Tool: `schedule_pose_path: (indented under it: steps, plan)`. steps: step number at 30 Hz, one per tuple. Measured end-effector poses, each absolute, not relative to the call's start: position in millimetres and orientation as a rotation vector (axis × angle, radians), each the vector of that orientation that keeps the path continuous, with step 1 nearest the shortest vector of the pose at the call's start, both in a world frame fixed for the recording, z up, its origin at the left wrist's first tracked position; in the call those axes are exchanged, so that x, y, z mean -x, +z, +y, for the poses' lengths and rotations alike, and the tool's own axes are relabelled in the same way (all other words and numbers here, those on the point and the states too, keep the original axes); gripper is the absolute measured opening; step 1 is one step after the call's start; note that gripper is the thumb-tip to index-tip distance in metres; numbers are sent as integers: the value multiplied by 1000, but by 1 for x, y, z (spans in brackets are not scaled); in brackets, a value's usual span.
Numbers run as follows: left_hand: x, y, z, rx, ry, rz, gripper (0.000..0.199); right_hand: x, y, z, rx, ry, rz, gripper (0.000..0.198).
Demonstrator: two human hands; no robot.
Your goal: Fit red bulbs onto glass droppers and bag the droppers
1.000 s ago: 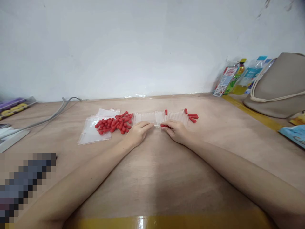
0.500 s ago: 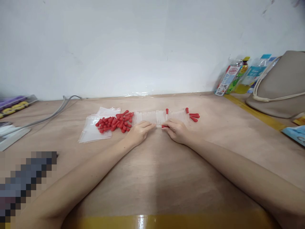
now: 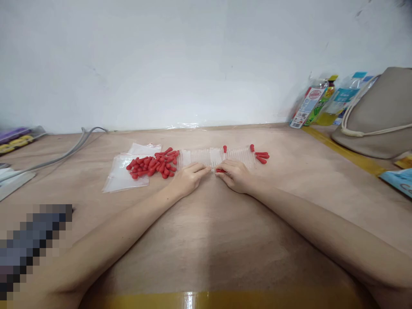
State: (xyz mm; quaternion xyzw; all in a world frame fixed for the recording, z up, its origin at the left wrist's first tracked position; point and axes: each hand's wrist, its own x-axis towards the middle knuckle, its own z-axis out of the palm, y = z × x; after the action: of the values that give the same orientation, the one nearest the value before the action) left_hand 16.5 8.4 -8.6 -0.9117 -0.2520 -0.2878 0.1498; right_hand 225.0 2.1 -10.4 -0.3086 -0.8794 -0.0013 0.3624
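My left hand [image 3: 190,178] is closed, pinching a thin clear dropper tube [image 3: 212,170] between thumb and fingers. My right hand [image 3: 236,176] is closed round a red rubber dropper bulb [image 3: 220,171], which faces the end of that tube; whether they touch is too small to tell. Behind both hands lies a row of clear dropper tubes [image 3: 199,157] side by side. Two of the row carry red bulbs, one at the middle [image 3: 225,149] and one at the right end [image 3: 252,148]. A heap of red bulbs [image 3: 151,165] sits left of the row.
Under the heap lie clear plastic bags [image 3: 117,176]. Several loose red bulbs [image 3: 262,158] rest right of the row. A grey cable [image 3: 72,150] runs at left. Bottles [image 3: 341,103], a carton [image 3: 307,107] and a beige drawstring bag [image 3: 376,116] stand at right. Yellow tape [image 3: 347,152] crosses the table.
My right hand has moved slightly left with the red bulb, closer to my left hand and the tube. The camera view has shifted a little.
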Motion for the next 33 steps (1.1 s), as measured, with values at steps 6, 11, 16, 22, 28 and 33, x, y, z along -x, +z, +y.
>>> schedule_pose_path:
  steps: [6, 11, 16, 22, 28, 33]
  plan:
    - [-15, -9, 9, 2626, -880, -675, 33, -226, -9, 3, 768, 37, -2246, 16]
    - [-15, -9, 9, 2658, -1026, -739, 27, -222, -7, 6, 786, 424, -1955, 13]
    - [-19, -4, 5, 2638, -1136, -782, 30, -213, 8, 14, 855, 864, -1496, 34]
    - [-17, -1, 5, 2579, -1199, -963, 33, -265, 51, 54, 1144, 639, -1272, 25]
    - [-16, -3, 6, 2610, -1089, -1063, 26, -316, 29, 82, 1750, 319, -1369, 20]
    - [-16, -3, 6, 2594, -1039, -1095, 23, -318, 10, 85, 1901, 166, -1496, 22]
